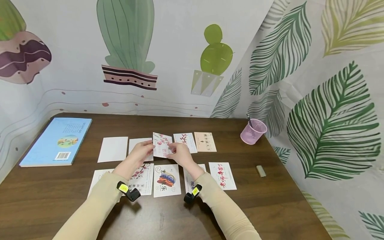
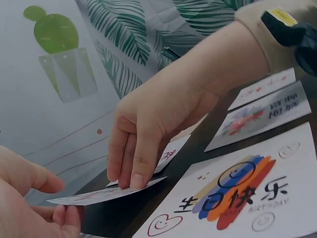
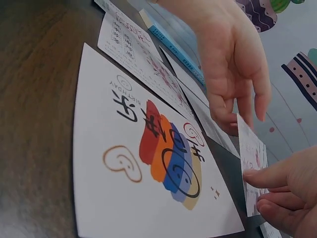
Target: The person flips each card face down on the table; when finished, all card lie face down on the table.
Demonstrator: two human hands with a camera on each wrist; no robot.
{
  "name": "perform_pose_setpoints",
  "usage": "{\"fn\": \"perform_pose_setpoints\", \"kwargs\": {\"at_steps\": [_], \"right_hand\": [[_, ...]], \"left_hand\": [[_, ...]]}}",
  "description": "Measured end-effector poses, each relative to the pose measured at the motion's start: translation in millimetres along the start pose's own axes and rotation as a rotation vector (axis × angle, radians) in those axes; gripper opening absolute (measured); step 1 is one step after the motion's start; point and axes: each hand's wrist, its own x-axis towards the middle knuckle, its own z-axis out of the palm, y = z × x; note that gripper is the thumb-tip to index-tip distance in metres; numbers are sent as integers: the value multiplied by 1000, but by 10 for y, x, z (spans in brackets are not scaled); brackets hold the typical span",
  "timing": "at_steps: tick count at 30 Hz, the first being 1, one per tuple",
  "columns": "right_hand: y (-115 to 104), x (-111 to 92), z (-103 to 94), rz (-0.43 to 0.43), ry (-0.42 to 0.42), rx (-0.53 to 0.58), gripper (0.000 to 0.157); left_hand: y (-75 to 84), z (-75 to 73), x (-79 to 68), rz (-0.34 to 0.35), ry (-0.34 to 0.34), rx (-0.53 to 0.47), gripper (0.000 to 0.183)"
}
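Both hands hold a card with pink blossoms (image 1: 162, 141), raised a little and tilted above the back row of cards. My left hand (image 1: 140, 152) pinches its left edge; in the left wrist view the thumb lies above and curled fingers sit below. At the opposite edge, my right hand (image 1: 181, 155) grips the card between thumb and fingers. Just in front lies a birthday card with rainbow stripes (image 1: 167, 180). Beneath the left hand is a partly hidden white card (image 1: 132, 144). A card with red characters (image 1: 186, 141) rests behind the right hand.
Blank white card (image 1: 112, 149) and beige card (image 1: 205, 142) flank the back row. The front row includes a blossom card (image 1: 146, 180) and a red-lettered card (image 1: 222, 176). Blue book (image 1: 60, 141) lies left; pink pen holder (image 1: 253, 131) and eraser (image 1: 261, 171) are right.
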Motion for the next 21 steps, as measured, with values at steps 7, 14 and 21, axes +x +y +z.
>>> {"fn": "perform_pose_setpoints", "kwargs": {"at_steps": [7,14,21], "right_hand": [[-14,3,21,12,-20,15,43],[-49,30,-22,12,-21,11,42],[-226,77,-181,-39,13,119,33]], "left_hand": [[-38,-36,52,13,-22,1,49],[-23,-45,29,9,-28,2,50],[112,46,-65,107,21,63,50]]}}
